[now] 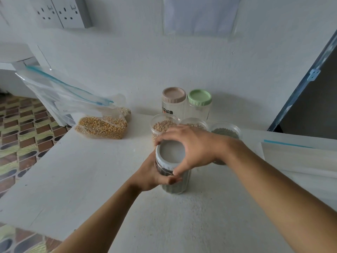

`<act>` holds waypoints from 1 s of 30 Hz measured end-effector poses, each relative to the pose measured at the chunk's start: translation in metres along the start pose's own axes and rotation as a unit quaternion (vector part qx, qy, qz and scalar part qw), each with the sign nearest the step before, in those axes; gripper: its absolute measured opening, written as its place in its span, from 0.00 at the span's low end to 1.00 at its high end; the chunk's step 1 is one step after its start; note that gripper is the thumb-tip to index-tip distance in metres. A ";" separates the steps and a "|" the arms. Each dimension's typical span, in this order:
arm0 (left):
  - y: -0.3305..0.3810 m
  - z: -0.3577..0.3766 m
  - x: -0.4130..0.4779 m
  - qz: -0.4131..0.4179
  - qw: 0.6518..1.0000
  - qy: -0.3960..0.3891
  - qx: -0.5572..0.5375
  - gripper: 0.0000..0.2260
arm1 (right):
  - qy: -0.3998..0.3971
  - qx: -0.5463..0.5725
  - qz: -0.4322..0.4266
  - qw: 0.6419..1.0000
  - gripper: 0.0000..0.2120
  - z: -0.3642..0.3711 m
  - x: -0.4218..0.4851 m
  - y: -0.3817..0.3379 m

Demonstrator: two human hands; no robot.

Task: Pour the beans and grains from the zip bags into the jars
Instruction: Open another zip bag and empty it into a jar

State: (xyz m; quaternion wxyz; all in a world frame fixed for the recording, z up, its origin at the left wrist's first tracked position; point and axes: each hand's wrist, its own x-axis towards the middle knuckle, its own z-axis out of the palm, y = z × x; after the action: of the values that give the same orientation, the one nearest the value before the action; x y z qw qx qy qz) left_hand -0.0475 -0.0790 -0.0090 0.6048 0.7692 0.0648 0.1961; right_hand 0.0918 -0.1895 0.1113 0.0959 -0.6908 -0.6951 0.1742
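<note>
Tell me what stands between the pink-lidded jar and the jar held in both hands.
Head view: an open jar of pale beans stands between the pink-lidded jar and the held white-lidded jar, partly behind the right hand.

No readable text, only a blurred red-and-black label (167,112) on the pink-lidded jar (173,106)

One wide-angle camera, worn on the head, looked forward and steeply down at the white tabletop (87,172) from close above. The left forearm (102,214) stretched in from 7 o'clock, the right forearm (277,190) from 4 o'clock. The wall (127,57) filled 12 o'clock; patterned floor (20,136) showed at 9 o'clock.
</note>
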 end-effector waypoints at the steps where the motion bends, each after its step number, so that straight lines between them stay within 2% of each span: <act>1: 0.000 0.000 0.000 0.002 1.000 0.001 0.000 0.37 | 0.000 -0.014 -0.002 1.000 0.38 -0.002 0.001 -0.001; 6: 0.000 0.000 0.000 0.009 1.000 -0.005 -0.004 0.37 | 0.044 -0.069 0.029 0.996 0.34 -0.007 0.006 -0.009; 12: -0.003 -0.001 0.000 0.004 1.000 -0.014 -0.008 0.37 | 0.042 -0.151 0.071 0.985 0.37 -0.008 0.005 -0.018; 16: -0.005 -0.001 0.000 -0.003 1.000 -0.006 -0.019 0.39 | 0.013 -0.131 0.074 0.989 0.42 -0.013 0.002 -0.016; 20: -0.005 0.000 0.001 0.006 1.000 -0.010 -0.020 0.38 | -0.042 -0.047 0.014 0.998 0.41 -0.021 -0.002 -0.012; 22: -0.004 0.000 0.001 0.007 1.000 -0.010 -0.025 0.37 | -0.023 -0.035 0.019 0.999 0.36 -0.019 -0.003 -0.011; 24: -0.002 0.000 0.001 0.005 0.999 -0.014 -0.033 0.36 | 0.027 -0.067 0.065 0.995 0.34 -0.012 -0.002 -0.014; 26: -0.003 0.000 0.002 0.001 0.999 -0.018 -0.033 0.33 | 0.060 -0.146 0.103 0.982 0.37 -0.004 0.000 -0.019; 30: -0.005 0.000 0.000 -0.015 0.999 -0.015 -0.027 0.35 | 0.086 -0.232 0.151 0.957 0.51 0.003 0.003 -0.022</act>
State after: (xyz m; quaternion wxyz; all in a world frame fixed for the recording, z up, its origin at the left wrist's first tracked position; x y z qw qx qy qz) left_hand -0.0467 -0.0772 -0.0138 0.6291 0.7545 0.0617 0.1768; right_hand 0.0699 -0.1861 0.1163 -0.0351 -0.8035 -0.5930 -0.0394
